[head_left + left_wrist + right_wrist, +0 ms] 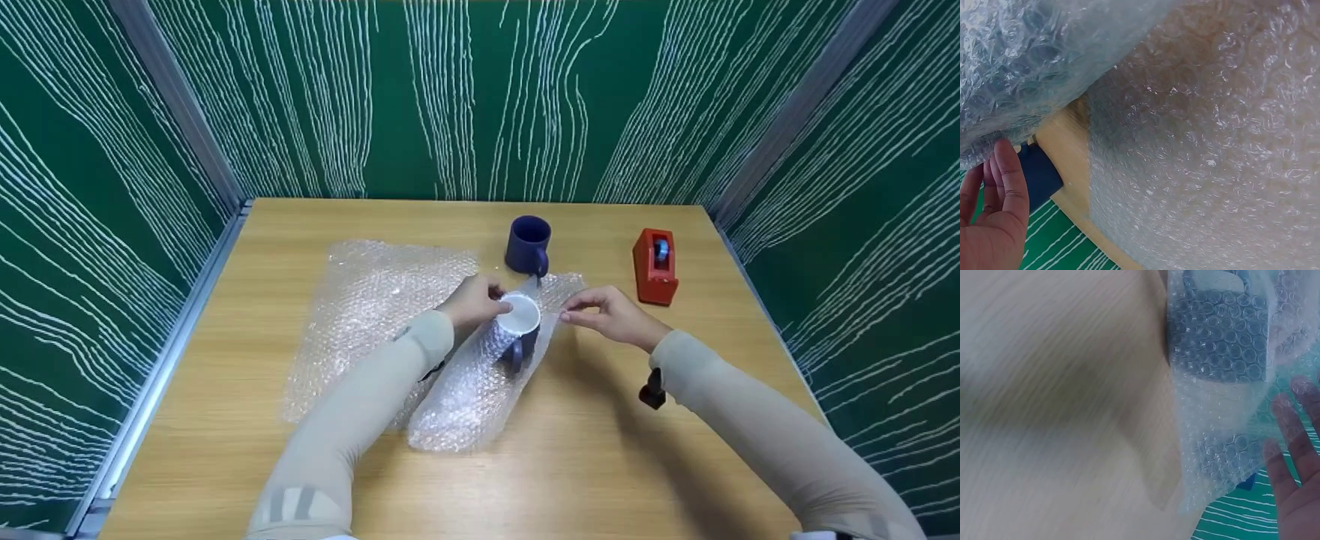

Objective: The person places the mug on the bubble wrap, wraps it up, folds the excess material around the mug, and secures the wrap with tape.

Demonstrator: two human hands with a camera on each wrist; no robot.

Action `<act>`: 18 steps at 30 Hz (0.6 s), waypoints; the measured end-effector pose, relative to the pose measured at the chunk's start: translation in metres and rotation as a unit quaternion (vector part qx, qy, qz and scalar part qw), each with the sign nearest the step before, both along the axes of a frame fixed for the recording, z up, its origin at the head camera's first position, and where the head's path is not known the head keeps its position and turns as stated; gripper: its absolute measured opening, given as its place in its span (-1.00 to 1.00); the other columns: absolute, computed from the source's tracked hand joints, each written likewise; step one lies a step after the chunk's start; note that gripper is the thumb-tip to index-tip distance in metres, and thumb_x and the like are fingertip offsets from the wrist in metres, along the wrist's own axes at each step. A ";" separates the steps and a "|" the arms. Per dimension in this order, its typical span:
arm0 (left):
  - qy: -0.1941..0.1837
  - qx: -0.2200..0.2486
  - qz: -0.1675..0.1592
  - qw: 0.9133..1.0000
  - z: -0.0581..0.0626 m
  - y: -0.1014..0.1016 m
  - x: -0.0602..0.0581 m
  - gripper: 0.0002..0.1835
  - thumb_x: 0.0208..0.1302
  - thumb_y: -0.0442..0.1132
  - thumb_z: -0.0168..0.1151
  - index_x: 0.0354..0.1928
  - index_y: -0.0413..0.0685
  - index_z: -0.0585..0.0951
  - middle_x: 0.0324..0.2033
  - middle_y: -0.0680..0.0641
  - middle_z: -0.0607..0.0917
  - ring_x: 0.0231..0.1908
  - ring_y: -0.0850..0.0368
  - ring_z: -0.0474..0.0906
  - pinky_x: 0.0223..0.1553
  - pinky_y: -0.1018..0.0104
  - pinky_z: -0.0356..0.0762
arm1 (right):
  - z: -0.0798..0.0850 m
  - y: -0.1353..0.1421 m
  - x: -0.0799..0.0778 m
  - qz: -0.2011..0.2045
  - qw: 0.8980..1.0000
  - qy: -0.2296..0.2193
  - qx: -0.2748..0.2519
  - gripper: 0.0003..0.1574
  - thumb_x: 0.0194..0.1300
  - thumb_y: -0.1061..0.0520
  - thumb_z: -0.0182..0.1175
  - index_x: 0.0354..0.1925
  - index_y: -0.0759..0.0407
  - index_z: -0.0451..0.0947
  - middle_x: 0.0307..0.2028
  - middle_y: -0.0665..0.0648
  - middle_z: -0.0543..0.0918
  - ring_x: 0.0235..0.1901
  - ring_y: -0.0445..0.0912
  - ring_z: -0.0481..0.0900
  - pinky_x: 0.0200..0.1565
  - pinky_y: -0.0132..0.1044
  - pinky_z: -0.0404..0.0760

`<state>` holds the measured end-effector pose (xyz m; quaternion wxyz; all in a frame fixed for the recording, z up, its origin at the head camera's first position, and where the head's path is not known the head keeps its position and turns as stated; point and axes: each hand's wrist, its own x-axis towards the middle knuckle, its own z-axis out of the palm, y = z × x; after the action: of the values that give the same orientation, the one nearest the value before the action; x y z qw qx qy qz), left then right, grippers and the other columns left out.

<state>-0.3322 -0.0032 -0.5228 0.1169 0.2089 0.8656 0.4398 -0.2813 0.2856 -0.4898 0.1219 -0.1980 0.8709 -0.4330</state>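
The left sleeve (pixel 352 420), lower left of the frame, and the right sleeve (pixel 750 412), lower right, are long, close-fitting and pale beige, with thicker cuffs. Grey stripes (pixel 292 502) mark the left one near the bottom edge. A small black block (pixel 652 391) hangs at the right cuff (pixel 679 356). The fingers (pixel 1009 174) are bare.

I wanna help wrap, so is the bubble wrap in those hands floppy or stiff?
Probably floppy: the bubble wrap curves partly around a mug. It's likely light for its size, being thin, see-through and covered in bubbles. It might spring loose if let go, since the right hand only pinches its edge.
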 end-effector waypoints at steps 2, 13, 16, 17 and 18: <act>-0.003 0.004 0.001 1.000 -0.001 -0.001 -0.001 -0.81 0.36 -0.31 0.41 -0.10 -0.31 0.76 -0.21 -0.14 0.81 -0.19 0.13 0.63 0.05 0.25 0.70 | 0.002 -0.002 -0.002 -0.002 1.000 -0.002 0.001 -0.68 0.52 0.08 0.39 0.08 0.27 0.80 0.02 0.20 0.84 0.08 0.06 0.67 0.38 0.27 0.56; -0.008 0.043 0.001 0.999 0.000 -0.011 0.001 -0.76 0.49 -0.28 0.32 0.01 -0.34 0.75 -0.05 -0.29 0.83 -0.03 -0.06 0.74 0.17 0.18 0.72 | 0.001 -0.013 -0.013 -0.019 1.000 0.005 0.004 -0.69 0.55 0.01 0.37 0.04 0.19 0.82 0.00 0.16 0.83 0.08 0.06 0.68 0.34 0.14 0.62; -0.010 0.061 0.003 0.998 0.002 -0.014 0.001 -0.74 0.53 -0.27 0.26 0.03 -0.35 0.75 -0.03 -0.29 0.82 -0.06 -0.09 0.76 0.02 0.30 0.75 | 0.001 -0.017 -0.015 -0.022 1.000 0.002 0.002 -0.66 0.55 0.01 0.37 0.06 0.23 0.80 0.01 0.17 0.81 0.06 0.06 0.67 0.27 0.00 0.65; -0.014 0.069 0.004 0.998 0.002 -0.015 0.002 -0.72 0.55 -0.26 0.23 0.04 -0.36 0.74 -0.03 -0.31 0.81 -0.05 -0.14 0.76 -0.03 0.34 0.75 | 0.001 -0.018 -0.016 -0.023 1.000 -0.001 0.002 -0.65 0.55 0.00 0.36 0.07 0.23 0.79 0.02 0.16 0.81 0.06 0.05 0.66 0.24 -0.06 0.66; -0.019 0.079 0.005 0.997 0.003 -0.016 0.002 -0.71 0.58 -0.26 0.20 0.04 -0.37 0.73 -0.02 -0.34 0.80 -0.04 -0.19 0.76 -0.06 0.34 0.76 | 0.001 -0.020 -0.016 -0.024 1.000 -0.002 0.001 -0.64 0.56 -0.01 0.36 0.08 0.24 0.79 0.03 0.17 0.80 0.05 0.05 0.65 0.21 -0.10 0.67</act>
<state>-0.3301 -0.0195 -0.5197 0.1145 0.2044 0.8270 0.5110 -0.2977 0.2661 -0.4888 0.1132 -0.1761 0.8757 -0.4350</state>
